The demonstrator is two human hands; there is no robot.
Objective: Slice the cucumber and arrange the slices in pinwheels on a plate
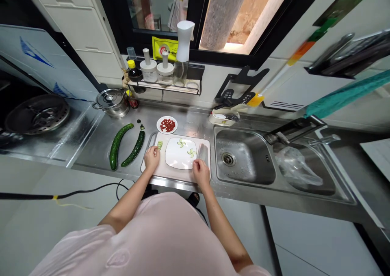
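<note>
A white squarish plate [179, 159] lies on the pale cutting board [185, 174], with two fan-like groups of green cucumber pieces [191, 152] on its upper and right parts. My left hand [151, 158] is at the board's left side, fingers closed beside a small stack of cucumber slices [160, 144]; whether it grips one is unclear. Over the plate's lower right edge, my right hand [201, 171] has its fingers pinched together, and anything between them is too small to make out. A knife [202, 152] lies just above that hand. Behind the board stands a small plate of red pieces [167, 125].
Two cucumbers [115, 148] [134, 149] lie left of the board, with dark end pieces nearby. A lidded steel pot [113, 103] stands behind them. The sink [243, 158] is to the right, with a plastic bag [297, 166] in its second basin. A shelf [164, 87] holds bottles and jars.
</note>
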